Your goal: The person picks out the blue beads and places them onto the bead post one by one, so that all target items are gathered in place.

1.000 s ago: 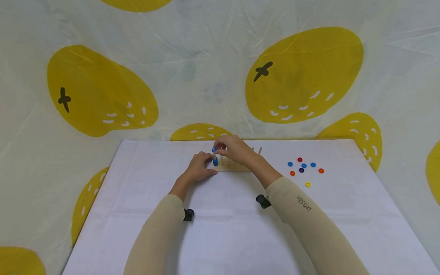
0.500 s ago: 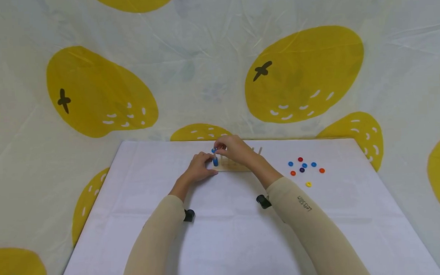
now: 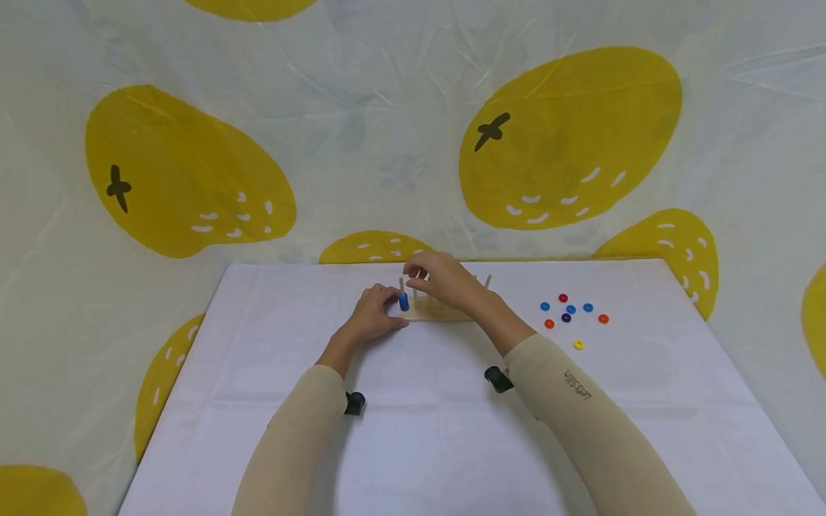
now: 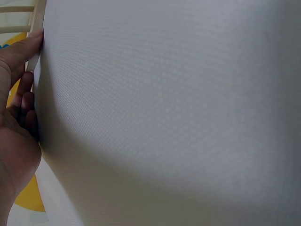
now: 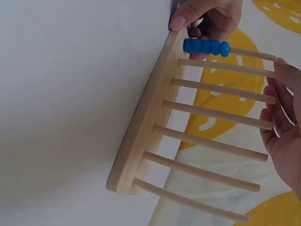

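A wooden peg rack (image 5: 146,113) with several upright pegs stands near the table's far edge. Several blue rings (image 5: 206,47) are stacked low on its leftmost peg; the same blue stack (image 3: 404,301) shows in the head view. My left hand (image 3: 370,316) grips that end of the base, thumb on the front side and fingers behind, as the left wrist view also shows for the hand (image 4: 16,132). With nothing in its fingers, my right hand (image 3: 444,280) hovers at the peg tops, fingers loosely bent. In the head view it hides part of the rack.
Loose rings lie on the white tabletop to the right: a few blue ones (image 3: 588,307), a red one (image 3: 562,297), orange ones (image 3: 602,319), a dark purple one (image 3: 566,318) and a yellow one (image 3: 578,345). Behind the table hangs a patterned cloth (image 3: 376,176).
The blue ring at my right fingertips has left them and dropped down the leftmost peg onto the stack. My right hand has shifted slightly right; the left keeps its grip.
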`<state>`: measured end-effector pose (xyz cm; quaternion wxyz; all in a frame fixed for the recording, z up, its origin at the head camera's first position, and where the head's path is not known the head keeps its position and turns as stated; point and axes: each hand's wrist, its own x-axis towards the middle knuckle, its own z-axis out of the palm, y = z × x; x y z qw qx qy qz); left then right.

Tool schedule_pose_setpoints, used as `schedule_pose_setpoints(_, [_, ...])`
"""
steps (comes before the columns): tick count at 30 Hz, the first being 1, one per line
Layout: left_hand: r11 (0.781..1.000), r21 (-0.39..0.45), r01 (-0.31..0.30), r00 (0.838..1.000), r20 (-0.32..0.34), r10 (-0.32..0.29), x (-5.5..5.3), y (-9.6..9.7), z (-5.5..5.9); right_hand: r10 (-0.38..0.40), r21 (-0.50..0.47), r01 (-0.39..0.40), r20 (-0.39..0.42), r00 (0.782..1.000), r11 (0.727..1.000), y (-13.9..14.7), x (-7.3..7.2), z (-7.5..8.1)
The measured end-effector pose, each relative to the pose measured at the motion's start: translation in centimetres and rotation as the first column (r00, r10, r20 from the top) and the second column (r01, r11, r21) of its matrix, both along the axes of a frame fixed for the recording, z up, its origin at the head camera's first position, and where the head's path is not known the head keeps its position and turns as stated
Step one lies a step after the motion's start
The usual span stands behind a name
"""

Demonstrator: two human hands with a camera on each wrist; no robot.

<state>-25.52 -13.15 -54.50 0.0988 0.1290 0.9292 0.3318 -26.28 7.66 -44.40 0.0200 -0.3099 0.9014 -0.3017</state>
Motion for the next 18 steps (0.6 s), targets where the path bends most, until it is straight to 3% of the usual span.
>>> schedule_pose_setpoints(18, [1.0, -0.013, -0.012, 1.0, 0.017, 0.012, 0.1, 0.2, 0.0, -0.061, -0.073, 0.054, -0.094, 0.994, 0.996, 5.1, 2.2, 1.3])
